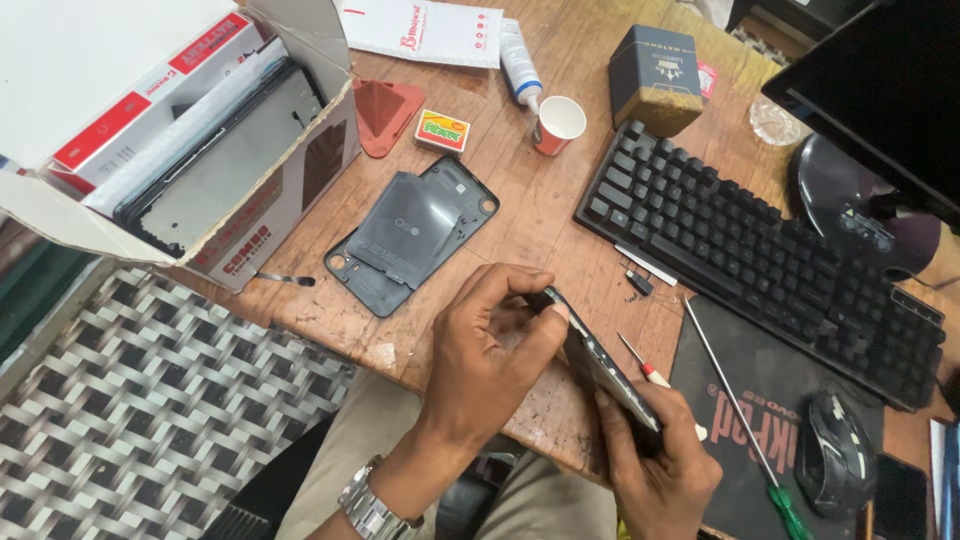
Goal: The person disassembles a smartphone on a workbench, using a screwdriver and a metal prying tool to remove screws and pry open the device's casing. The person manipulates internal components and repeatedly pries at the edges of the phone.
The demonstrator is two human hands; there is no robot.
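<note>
Wooden desk (520,230) edge, both hands gripping phone (600,365) over it

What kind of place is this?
Probably a phone repair bench. Both hands, left hand and right hand, hold a thin dark phone body edge-on; a detached dark grey back cover lies on the worn wooden desk, with a green-handled screwdriver nearby.

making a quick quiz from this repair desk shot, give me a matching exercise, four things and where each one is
Things:
1. phone
2. dark back cover
3. paper cup
4. green-handled screwdriver

Places:
a. lying flat on the wooden table
b. on the black mat
c. held edge-up between left hand and right hand
d. standing beside a white tube

Pairs: 1-c, 2-a, 3-d, 4-b
</note>
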